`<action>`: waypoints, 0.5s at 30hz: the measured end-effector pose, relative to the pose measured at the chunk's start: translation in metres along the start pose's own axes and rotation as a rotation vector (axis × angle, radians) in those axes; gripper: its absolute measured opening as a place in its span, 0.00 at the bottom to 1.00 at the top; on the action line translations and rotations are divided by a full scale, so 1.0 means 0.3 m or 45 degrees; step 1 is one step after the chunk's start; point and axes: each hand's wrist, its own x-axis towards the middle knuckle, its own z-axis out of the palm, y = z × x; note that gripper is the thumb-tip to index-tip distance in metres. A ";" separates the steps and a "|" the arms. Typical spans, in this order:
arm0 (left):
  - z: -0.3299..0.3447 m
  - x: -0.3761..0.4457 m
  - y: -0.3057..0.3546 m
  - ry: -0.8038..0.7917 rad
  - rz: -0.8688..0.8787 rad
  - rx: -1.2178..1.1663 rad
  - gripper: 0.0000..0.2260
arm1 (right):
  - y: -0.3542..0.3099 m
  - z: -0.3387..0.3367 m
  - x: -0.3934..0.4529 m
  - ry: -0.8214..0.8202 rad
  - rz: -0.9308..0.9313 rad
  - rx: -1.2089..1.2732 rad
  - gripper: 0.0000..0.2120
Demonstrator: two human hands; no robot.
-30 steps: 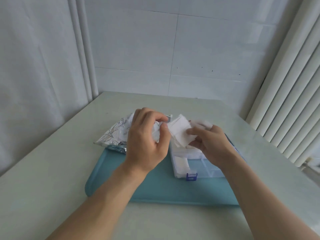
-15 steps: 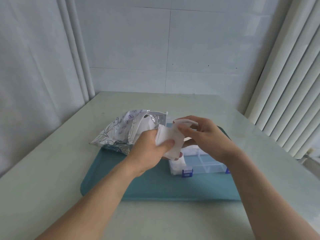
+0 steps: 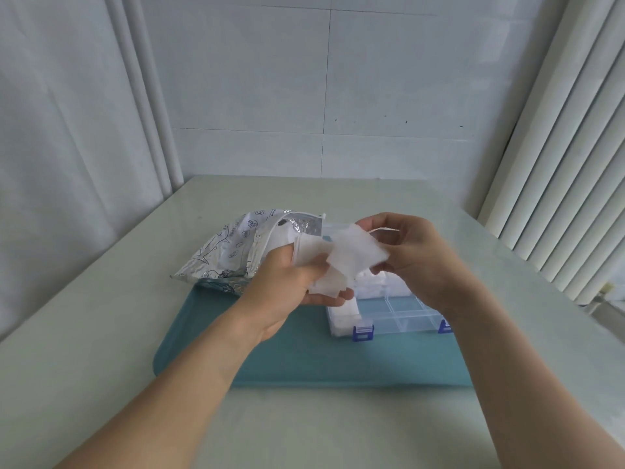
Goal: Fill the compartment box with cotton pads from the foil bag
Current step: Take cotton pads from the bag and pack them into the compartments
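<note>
Centrally, both hands meet above a teal tray (image 3: pixel 209 353) lying on a pale table (image 3: pixel 101 333). Left hand (image 3: pixel 287 286): palm turned up, fingers curled under and thumb pressed on top of a small stack of white cotton pads (image 3: pixel 314 255). Right hand (image 3: pixel 416 255): fingers and thumb pinch one pad (image 3: pixel 358 252) by its right edge, held just above and overlapping the stack. Clear compartment box (image 3: pixel 399 313): on the right part of the tray, directly beneath the hands, with two blue latches (image 3: pixel 362 332) on its near wall; its left and far compartments contain white pads, while the near right compartments show only clear plastic. Foil bag (image 3: pixel 230 252): far left of the hands, resting partly on the tray's far-left corner and partly on the table, mouth open toward the right with white pads visible inside.
</note>
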 end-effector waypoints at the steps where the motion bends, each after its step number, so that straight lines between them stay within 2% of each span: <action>1: 0.003 -0.001 0.002 -0.034 -0.025 -0.035 0.10 | 0.003 0.012 -0.001 0.022 -0.031 -0.117 0.05; 5: 0.008 -0.006 0.011 -0.141 -0.130 -0.212 0.17 | 0.012 0.040 -0.009 0.112 -0.090 -0.361 0.07; 7: 0.008 -0.009 0.007 -0.191 -0.115 -0.194 0.15 | 0.015 0.049 -0.011 0.138 -0.086 -0.394 0.06; 10: 0.006 -0.007 -0.009 -0.148 -0.079 -0.136 0.09 | 0.017 0.069 -0.013 0.148 -0.077 -0.420 0.05; 13: 0.001 -0.003 -0.011 -0.127 -0.084 -0.141 0.08 | 0.008 0.062 -0.013 0.031 -0.043 -0.441 0.08; 15: -0.003 -0.003 -0.001 -0.147 -0.086 -0.159 0.09 | 0.006 0.054 -0.008 -0.030 -0.057 -0.419 0.06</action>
